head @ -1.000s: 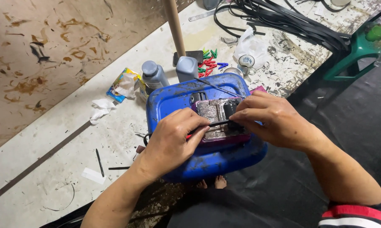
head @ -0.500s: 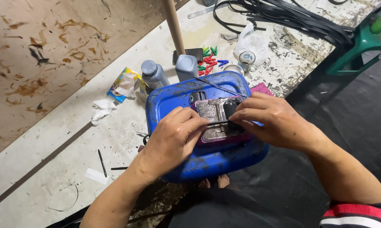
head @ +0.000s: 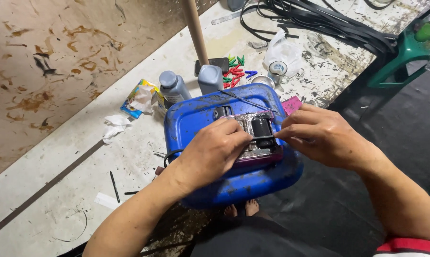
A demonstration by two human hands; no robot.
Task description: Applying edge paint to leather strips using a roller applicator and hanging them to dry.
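At frame centre, a thin black strip [head: 265, 138] is pinched between the left hand [head: 212, 152] and the right hand [head: 322, 135], stretched over a grimy metal device [head: 255, 128] on a blue plastic drum [head: 196, 123]. Since earlier, the fingers seem drawn slightly apart, tautening it.
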